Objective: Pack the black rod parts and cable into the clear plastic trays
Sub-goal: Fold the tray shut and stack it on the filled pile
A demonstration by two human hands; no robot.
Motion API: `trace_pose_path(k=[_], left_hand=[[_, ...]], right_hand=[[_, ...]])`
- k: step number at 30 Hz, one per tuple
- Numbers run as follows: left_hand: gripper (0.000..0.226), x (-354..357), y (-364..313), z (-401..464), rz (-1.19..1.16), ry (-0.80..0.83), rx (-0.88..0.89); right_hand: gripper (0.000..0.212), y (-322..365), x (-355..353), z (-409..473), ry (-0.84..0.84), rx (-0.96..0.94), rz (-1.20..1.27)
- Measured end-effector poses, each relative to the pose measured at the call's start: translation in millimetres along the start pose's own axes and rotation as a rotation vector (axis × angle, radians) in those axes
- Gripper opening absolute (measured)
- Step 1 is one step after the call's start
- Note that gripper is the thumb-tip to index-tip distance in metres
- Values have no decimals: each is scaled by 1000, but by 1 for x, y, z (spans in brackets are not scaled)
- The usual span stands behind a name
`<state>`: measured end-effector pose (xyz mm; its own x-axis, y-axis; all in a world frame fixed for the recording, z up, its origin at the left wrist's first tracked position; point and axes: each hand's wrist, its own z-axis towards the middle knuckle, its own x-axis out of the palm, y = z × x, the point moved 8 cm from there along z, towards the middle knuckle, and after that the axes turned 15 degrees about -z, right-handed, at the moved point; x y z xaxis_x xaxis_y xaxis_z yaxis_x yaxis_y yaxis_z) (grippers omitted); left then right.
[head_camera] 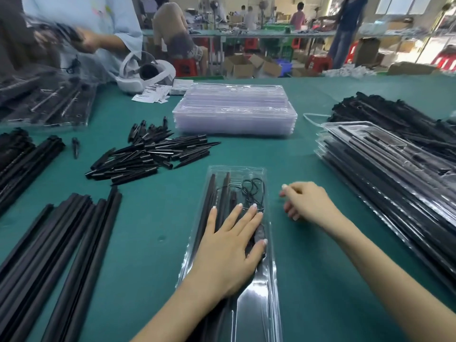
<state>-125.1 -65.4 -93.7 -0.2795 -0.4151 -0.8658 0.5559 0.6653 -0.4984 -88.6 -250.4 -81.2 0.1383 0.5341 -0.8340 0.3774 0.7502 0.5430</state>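
Clear plastic tray (269,243) lying lengthwise on the green table (308,267), holding two black rods (219,188) and one coiled cable (253,191). Pressing flat on it, left hand (229,245), fingers straight. Hovering just beside, right hand (307,202), loosely curled, holding nothing.

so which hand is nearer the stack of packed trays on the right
Right. The right hand hovers over the mat between the open tray and the packed stack; the left hand lies flat on the tray's contents, farther away.
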Motion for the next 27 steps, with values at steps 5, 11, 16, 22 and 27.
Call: trace_pose_path(k=[5, 11, 16, 22, 27], left_hand=[[57, 2, -2, 0, 64, 36, -16], [57, 3, -4, 0, 88, 40, -21], [57, 5, -5, 0, 70, 21, -15], [73, 2, -9, 0, 42, 2, -1], [72, 0, -10, 3, 37, 44, -37]], right_hand=[[24, 19, 12, 57, 18, 2, 235], [24, 58, 22, 95, 187, -147, -137], [19, 65, 27, 109, 368, -160, -236], [17, 61, 28, 116, 422, -177, -318], [28, 68, 31, 120, 376, -180, -508]])
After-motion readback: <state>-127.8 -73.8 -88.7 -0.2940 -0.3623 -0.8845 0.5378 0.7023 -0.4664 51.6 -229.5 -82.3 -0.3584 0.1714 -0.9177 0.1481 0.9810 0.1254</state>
